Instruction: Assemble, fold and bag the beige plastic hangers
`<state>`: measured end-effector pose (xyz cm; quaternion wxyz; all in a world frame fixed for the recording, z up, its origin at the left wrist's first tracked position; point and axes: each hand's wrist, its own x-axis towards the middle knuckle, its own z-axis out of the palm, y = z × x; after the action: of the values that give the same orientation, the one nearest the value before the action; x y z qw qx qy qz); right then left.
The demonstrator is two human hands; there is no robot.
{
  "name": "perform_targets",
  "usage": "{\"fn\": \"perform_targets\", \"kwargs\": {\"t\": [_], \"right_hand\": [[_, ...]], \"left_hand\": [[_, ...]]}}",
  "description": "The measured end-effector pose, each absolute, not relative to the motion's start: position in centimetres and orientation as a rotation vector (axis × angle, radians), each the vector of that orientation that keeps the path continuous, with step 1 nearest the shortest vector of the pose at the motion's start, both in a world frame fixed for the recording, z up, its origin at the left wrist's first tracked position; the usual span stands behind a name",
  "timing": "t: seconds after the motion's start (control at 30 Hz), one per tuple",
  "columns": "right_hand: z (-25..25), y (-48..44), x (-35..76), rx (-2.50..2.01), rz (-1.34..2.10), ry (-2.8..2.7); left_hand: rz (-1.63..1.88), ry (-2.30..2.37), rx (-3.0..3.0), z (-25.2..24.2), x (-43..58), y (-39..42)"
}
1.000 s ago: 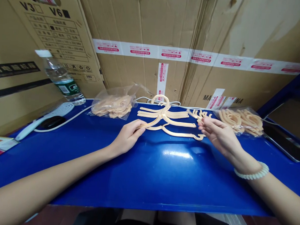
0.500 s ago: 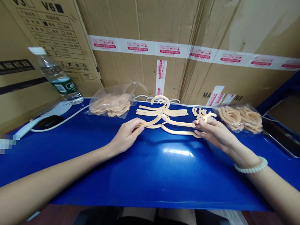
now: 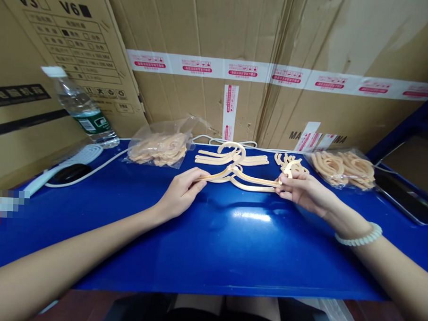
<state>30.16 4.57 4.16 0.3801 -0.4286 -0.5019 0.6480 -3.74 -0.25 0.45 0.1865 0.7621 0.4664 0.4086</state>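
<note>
A cream plastic hanger [image 3: 241,177] is lifted slightly off the blue table [image 3: 210,245], above another hanger lying beneath it. My left hand [image 3: 182,192] pinches its left arm end. My right hand [image 3: 301,190] grips its right arm end and also holds a small cream hook piece [image 3: 290,166] between the fingers. More hangers [image 3: 231,157] lie flat just behind. A few loose hook pieces [image 3: 283,159] rest beyond my right hand.
A clear bag of cream parts [image 3: 159,146] sits at the back left and another bag [image 3: 343,168] at the back right. A water bottle [image 3: 80,108], a white power strip [image 3: 63,165] and its cable lie left. Cardboard boxes [image 3: 239,62] wall the back. A dark tray [image 3: 407,197] sits far right.
My right hand closed on the right end of the top hanger, with a small hook piece in its fingers. The hanger rose a little off the pile. My left hand stayed put.
</note>
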Motion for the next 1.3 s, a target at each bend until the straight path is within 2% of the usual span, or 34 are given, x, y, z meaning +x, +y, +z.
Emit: {"fn": "perform_targets", "kwargs": {"t": [0.77, 1.03, 1.23, 1.3], "right_hand": [[4.3, 3.3, 28.7, -0.960, 1.249, -1.322], [6.3, 4.6, 30.7, -0.973, 1.234, -1.286], [7.5, 5.7, 33.4, -0.985, 1.114, -1.531], [7.5, 5.7, 33.7, -1.026, 1.171, -1.656]], "left_hand": [[1.070, 1.350, 2.170, 0.5, -3.2, -0.8], [0.977, 1.442, 2.475, 2.6, -5.9, 0.3], [0.942, 1.382, 2.723, 3.7, -7.2, 0.3], [0.910, 1.365, 2.712, 3.5, -6.9, 0.1]]}}
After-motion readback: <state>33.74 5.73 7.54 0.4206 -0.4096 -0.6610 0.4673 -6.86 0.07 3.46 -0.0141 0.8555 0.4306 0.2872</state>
